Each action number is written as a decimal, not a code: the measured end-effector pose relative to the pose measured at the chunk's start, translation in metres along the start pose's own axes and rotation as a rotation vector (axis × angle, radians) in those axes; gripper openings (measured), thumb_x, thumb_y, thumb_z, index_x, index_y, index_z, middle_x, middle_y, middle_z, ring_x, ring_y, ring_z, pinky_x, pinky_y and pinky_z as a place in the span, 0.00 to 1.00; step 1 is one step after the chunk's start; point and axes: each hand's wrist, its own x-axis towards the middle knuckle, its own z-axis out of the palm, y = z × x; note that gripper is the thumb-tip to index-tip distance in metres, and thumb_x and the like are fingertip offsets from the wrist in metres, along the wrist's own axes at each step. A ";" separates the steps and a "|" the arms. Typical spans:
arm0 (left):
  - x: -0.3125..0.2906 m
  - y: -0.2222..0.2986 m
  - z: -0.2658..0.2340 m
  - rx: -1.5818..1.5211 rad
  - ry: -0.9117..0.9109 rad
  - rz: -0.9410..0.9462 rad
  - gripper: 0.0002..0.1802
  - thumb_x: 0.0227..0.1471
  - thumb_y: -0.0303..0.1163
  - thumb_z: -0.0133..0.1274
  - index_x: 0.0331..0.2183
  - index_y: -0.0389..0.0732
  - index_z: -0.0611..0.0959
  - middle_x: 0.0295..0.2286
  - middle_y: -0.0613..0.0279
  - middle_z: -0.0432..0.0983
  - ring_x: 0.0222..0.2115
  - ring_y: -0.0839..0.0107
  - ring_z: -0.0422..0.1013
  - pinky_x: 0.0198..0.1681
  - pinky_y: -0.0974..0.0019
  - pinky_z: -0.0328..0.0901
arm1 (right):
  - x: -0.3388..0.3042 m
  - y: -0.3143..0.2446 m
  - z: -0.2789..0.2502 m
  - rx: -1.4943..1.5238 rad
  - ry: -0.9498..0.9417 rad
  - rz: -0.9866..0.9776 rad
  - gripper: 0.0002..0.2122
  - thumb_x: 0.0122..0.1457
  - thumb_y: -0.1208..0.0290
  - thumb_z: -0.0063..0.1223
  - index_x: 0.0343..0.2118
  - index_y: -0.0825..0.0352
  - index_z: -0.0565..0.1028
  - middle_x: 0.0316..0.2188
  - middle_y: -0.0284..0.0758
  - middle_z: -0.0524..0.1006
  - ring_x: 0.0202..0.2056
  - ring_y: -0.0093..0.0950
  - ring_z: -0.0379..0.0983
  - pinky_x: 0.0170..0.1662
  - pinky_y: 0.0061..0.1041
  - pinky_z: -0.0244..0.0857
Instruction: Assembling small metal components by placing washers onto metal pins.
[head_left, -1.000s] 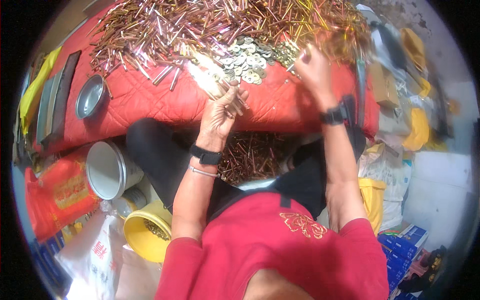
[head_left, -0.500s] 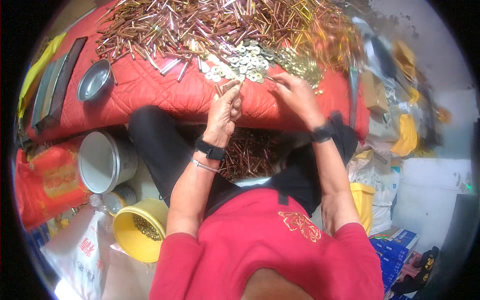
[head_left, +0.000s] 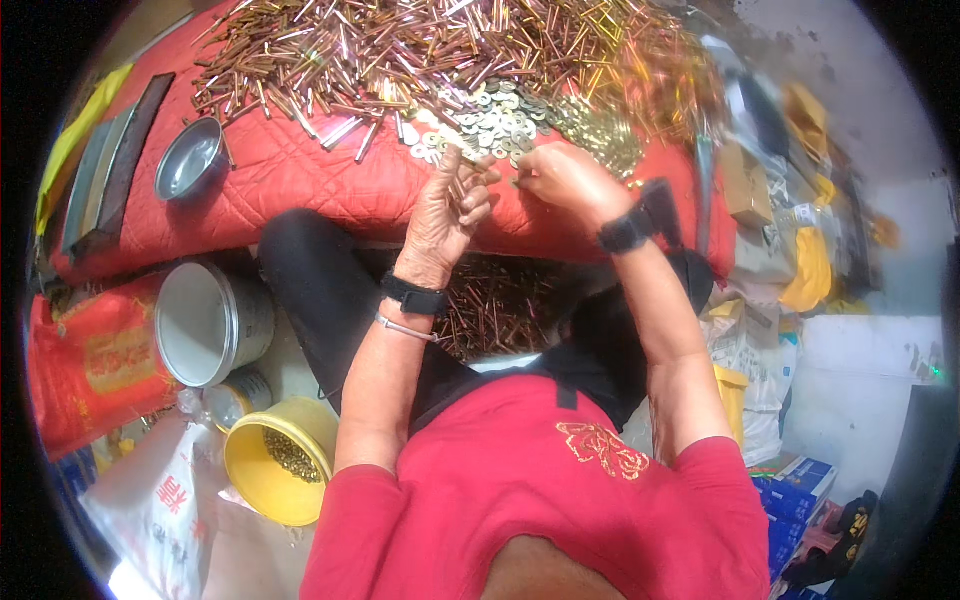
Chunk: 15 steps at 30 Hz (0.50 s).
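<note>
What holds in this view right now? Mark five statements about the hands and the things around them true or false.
1. The right hand is nearer than the left hand to the gold-coloured pile. True.
2. The rods lie farther from the person than the washers. True.
3. Only the left wrist wears a black band. False: both wrists do.
4. The yellow bucket contains small metallic pieces. True.
5. The metal bowl is right of the washers. False: it is left.
</note>
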 end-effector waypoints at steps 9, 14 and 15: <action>-0.004 0.000 -0.008 0.129 0.085 0.117 0.18 0.55 0.38 0.53 0.42 0.35 0.75 0.22 0.72 0.67 0.13 0.87 0.54 0.12 0.82 0.47 | 0.022 -0.013 -0.008 -0.161 -0.219 -0.019 0.07 0.46 0.70 0.53 0.29 0.58 0.80 0.27 0.39 0.79 0.33 0.38 0.77 0.33 0.36 0.70; -0.001 -0.007 -0.003 0.201 0.217 0.193 0.18 0.55 0.37 0.53 0.43 0.35 0.75 0.26 0.73 0.67 0.15 0.86 0.57 0.12 0.82 0.49 | -0.027 -0.012 0.007 0.207 0.141 0.068 0.08 0.53 0.76 0.50 0.36 0.65 0.75 0.27 0.38 0.78 0.29 0.33 0.75 0.32 0.30 0.67; 0.001 -0.008 -0.008 0.199 0.246 0.224 0.18 0.55 0.36 0.53 0.44 0.35 0.74 0.26 0.72 0.67 0.15 0.86 0.57 0.12 0.82 0.49 | -0.032 -0.017 0.006 0.359 0.196 0.133 0.08 0.54 0.75 0.50 0.38 0.65 0.75 0.27 0.38 0.78 0.28 0.30 0.75 0.32 0.27 0.67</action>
